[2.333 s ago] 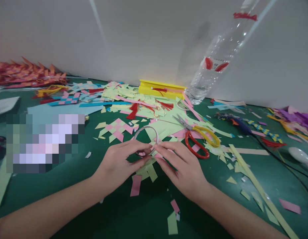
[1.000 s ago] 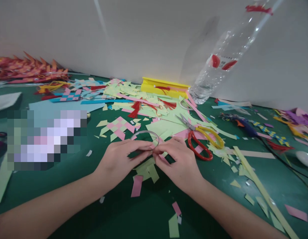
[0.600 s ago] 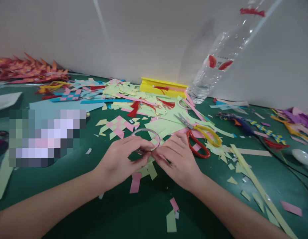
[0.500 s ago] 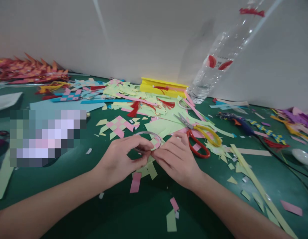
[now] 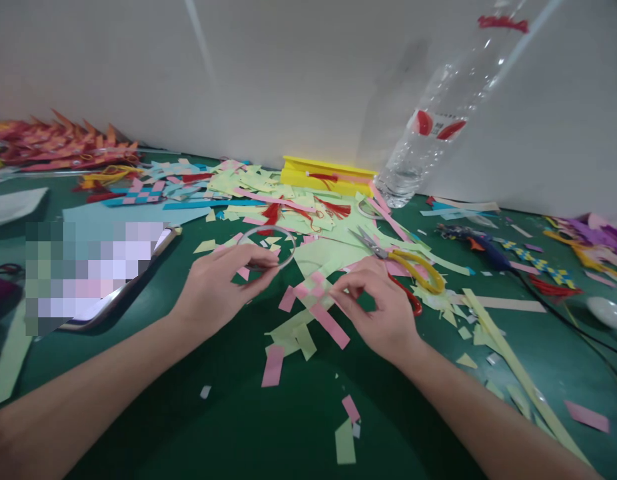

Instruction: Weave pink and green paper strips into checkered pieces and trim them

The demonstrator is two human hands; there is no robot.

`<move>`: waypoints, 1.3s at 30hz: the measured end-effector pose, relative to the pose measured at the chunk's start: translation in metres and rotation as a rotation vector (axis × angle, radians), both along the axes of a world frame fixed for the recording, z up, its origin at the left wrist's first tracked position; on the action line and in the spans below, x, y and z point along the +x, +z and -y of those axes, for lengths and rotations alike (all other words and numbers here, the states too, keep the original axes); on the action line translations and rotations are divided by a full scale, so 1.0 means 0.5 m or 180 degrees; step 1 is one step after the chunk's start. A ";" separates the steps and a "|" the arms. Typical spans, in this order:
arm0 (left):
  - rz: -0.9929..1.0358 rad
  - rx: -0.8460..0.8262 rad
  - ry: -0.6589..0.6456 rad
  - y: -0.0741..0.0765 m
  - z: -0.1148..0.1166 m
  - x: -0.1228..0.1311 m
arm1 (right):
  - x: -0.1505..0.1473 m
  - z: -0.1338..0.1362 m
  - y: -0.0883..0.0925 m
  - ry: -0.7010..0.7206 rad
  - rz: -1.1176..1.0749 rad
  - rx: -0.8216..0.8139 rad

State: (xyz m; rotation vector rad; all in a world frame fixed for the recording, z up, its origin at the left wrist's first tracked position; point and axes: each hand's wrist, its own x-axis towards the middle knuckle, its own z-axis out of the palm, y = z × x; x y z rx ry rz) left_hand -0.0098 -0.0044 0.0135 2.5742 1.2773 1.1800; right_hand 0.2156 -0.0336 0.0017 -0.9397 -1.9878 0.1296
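My left hand (image 5: 213, 287) pinches a thin ring-shaped roll of clear tape (image 5: 266, 247) and holds it just above the green table (image 5: 198, 433). My right hand (image 5: 381, 307) is closed in a pinch on a small woven piece of pink and pale green paper strips (image 5: 318, 300), whose loose pink strip hangs down to the lower right. The two hands are apart, with the woven piece between them. Red and yellow scissors (image 5: 406, 270) lie just beyond my right hand, partly hidden by it.
Paper scraps and strips in pink, green and blue litter the table. A phone (image 5: 98, 277) lies at the left. A yellow box (image 5: 326, 177) and a clear plastic bottle (image 5: 433, 130) stand by the white wall. A black cable (image 5: 553, 310) runs at the right.
My hands were together over the tape ring and woven piece. Now the left hand has drawn the tape ring away up and left, and the right hand holds the woven piece alone.
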 end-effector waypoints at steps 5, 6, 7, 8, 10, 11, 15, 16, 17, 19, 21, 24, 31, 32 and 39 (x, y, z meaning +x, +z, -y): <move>-0.0868 0.0167 0.0002 -0.028 -0.033 -0.023 | 0.033 -0.017 -0.010 0.0088 0.0419 -0.0214; -0.1011 0.0139 -0.0024 -0.033 -0.037 -0.025 | 0.040 -0.020 -0.010 0.0097 0.0526 -0.0292; -0.1118 0.0113 -0.0050 -0.036 -0.040 -0.026 | 0.048 -0.023 -0.009 0.0094 0.0611 -0.0383; -0.1167 0.0109 -0.0075 -0.039 -0.041 -0.025 | 0.056 -0.026 -0.006 0.0090 0.0669 -0.0490; -0.1131 0.0113 -0.0148 -0.040 -0.037 -0.019 | 0.070 -0.031 0.003 0.0076 0.0763 -0.0754; -0.1086 0.0092 -0.0270 -0.039 -0.031 -0.013 | 0.076 -0.033 0.008 0.0086 0.0825 -0.0888; -0.0947 -0.0008 -0.1240 -0.036 0.004 0.021 | 0.085 -0.034 0.024 0.0281 0.1137 -0.1426; -0.0940 -0.0004 -0.1412 -0.035 0.012 0.029 | 0.085 -0.034 0.026 0.0333 0.1200 -0.1543; -0.0945 -0.0039 -0.1491 -0.035 0.019 0.036 | 0.085 -0.034 0.027 0.0365 0.1249 -0.1639; -0.0992 -0.0076 -0.1542 -0.035 0.028 0.046 | 0.085 -0.034 0.026 0.0408 0.1291 -0.1731; -0.1058 -0.0123 -0.1537 -0.034 0.030 0.050 | 0.085 -0.033 0.026 0.0441 0.1272 -0.1746; -0.1194 -0.0209 -0.1540 -0.034 0.028 0.051 | 0.083 -0.031 0.026 0.0483 0.1268 -0.1761; -0.1297 -0.0514 -0.1482 -0.034 0.027 0.051 | 0.070 -0.027 0.022 0.0433 0.1293 -0.1839; -0.1279 -0.0522 -0.1515 -0.033 0.027 0.050 | 0.069 -0.028 0.020 0.0415 0.1290 -0.1815; -0.1205 -0.0387 -0.1712 -0.034 0.019 0.042 | 0.066 -0.028 0.009 0.0366 0.1293 -0.1684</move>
